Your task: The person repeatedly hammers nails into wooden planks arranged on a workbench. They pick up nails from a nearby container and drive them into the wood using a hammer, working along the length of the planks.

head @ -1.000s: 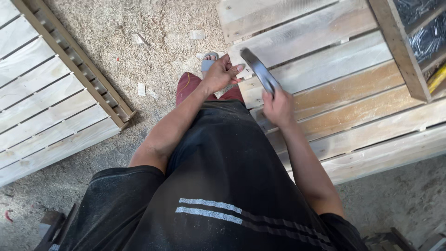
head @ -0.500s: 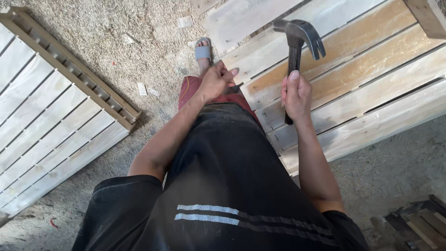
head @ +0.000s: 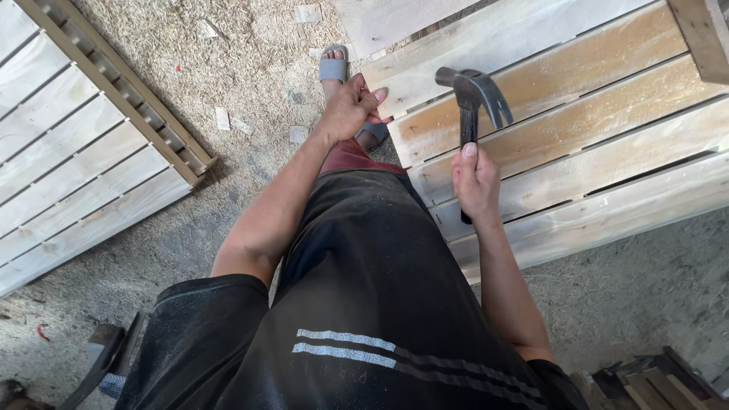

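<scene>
The right hand (head: pixel 476 182) has its fingers wrapped tight round the dark handle of a claw hammer (head: pixel 472 99), head raised over the pale slatted pallet (head: pixel 607 129). The left hand (head: pixel 351 106) rests at the pallet's near corner, fingers pinched together (on what, too small to tell). A grey sandal (head: pixel 332 68) stands just beyond it. A second slatted panel (head: pixel 68 159) lies well apart at left, with sawdust-strewn floor (head: pixel 250 45) open between them.

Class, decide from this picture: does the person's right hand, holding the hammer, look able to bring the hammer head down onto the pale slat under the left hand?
Probably yes: the right hand holds the hammer raised, with nothing between it and the slat; only the left hand at the slat's end is close.
</scene>
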